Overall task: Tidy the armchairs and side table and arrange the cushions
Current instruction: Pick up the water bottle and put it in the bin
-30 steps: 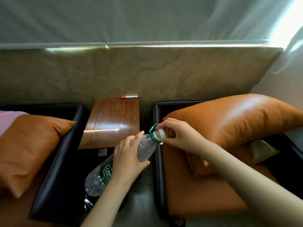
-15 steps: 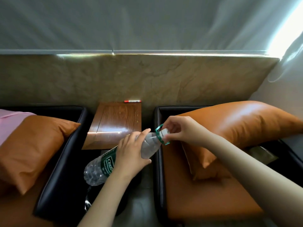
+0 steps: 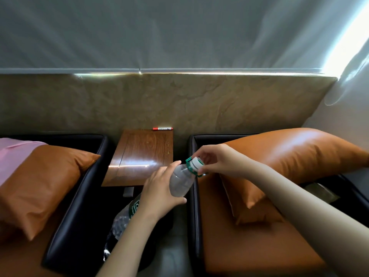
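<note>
Bottle (image 3: 180, 182), label (image 3: 134, 207) half hidden by the left hand (image 3: 159, 193) gripping it; right hand (image 3: 217, 162) apparently pinches its cap (image 3: 196, 162).

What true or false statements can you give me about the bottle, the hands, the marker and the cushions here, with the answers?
1. The left hand grips the plastic bottle around its body. True.
2. The right hand hangs empty. False: its fingers pinch the bottle's cap.
3. A red marker lies along the far edge of the side table. True.
4. The bottle stands upright on the table. False: it is held tilted, off the table.
5. Orange cushions lie on both sides of the table: left cushion, right cushion. True.
</note>
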Tool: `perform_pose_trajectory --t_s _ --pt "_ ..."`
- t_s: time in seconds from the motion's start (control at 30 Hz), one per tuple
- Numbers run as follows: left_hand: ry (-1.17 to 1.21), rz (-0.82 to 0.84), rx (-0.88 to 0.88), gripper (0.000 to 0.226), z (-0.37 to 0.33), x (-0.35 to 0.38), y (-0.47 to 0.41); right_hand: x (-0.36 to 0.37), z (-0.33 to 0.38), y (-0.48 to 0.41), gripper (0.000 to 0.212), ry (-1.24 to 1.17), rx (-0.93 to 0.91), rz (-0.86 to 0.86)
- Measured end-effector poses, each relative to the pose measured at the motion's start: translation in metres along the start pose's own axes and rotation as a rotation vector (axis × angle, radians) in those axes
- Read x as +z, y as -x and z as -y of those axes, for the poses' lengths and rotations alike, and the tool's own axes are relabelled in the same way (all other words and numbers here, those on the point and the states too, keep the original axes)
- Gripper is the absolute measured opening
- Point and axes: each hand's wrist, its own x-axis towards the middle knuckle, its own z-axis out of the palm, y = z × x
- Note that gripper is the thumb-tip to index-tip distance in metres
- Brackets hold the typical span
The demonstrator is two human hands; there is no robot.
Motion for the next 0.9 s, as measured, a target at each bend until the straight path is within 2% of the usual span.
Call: perform_pose_trajectory --t_s 0.13,0.27,0.37,0.47,0.53,0.7,0.9 --pt "-0.032 -0.029 -0.015 0.103 -0.005 0.002 0.001 0.002 0.006 -0.002 0.021 0.023 0.070 -0.043" --pt "-0.030 -0.040 -0.039 0.104 -0.009 0.008 0.007 0.011 0.008 -0.005 0.032 0.164 0.113 -0.097" --pt "-0.014 0.012 -0.067 0.106 -0.009 0.011 0.011 0.016 0.007 -0.005 0.035 0.244 0.161 -0.089" --pt "0.017 0.062 -0.078 0.108 -0.007 0.008 0.010 0.016 0.008 -0.001 0.028 0.146 0.123 -0.074" --pt "0.122 0.099 -0.094 0.109 -0.003 0.004 0.008 0.013 0.008 0.002 0.034 0.090 0.059 -0.064" --pt "0.259 0.161 -0.096 0.110 0.007 -0.003 0.005 0.009 0.011 0.002 0.029 0.082 0.030 -0.033" --pt "0.190 0.050 -0.096 0.111 0.003 0.003 0.007 0.016 0.015 -0.003 0.020 0.126 0.070 -0.077"
